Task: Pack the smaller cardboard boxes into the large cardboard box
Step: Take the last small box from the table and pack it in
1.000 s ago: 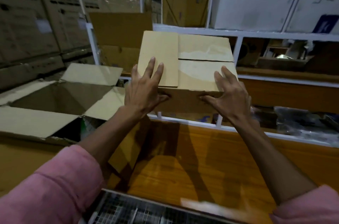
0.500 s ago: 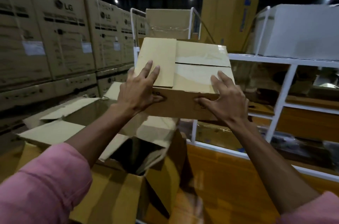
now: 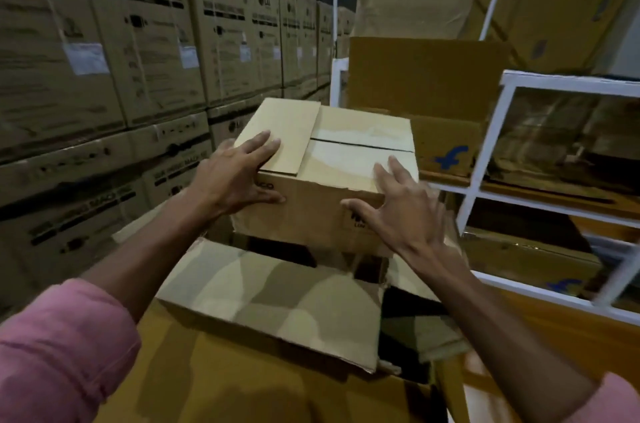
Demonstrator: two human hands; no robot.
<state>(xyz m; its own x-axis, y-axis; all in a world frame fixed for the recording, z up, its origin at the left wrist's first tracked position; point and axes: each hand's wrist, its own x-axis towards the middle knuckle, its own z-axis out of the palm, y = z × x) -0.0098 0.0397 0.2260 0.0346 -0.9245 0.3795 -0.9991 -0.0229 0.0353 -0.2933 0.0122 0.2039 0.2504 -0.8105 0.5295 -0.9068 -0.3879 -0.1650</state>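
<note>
small cardboard box (image 3: 329, 180) is held in the air just above the open mouth of the large cardboard box (image 3: 270, 301), so i'd call this the lowering-in step. landmark for everything below is the small box.

left of it: a wall of stacked lg cartons (image 3: 138, 58), well apart, not part of the job.

left hand (image 3: 235, 176) clamps the small box's near-left corner, fingers flat over the top flap, thumb wrapped onto the front face. that grip pins the loose flap shut while carrying.

below it: the large box's near flap (image 3: 277, 304) is folded outward toward the camera, leaving a dark opening directly under the small box. inside is too dark to tell what's packed.

right hand (image 3: 398, 211) is spread on the near-right corner, fingers straight on the top, thumb pressing the front face. reads as a flat palm squeeze against the left hand, not a curled grip.

right of it: a white metal rack (image 3: 485, 159) with more cartons, near but not touching.

risk, my guess: the small box catching on the large box's inner flaps on the way down.
</note>
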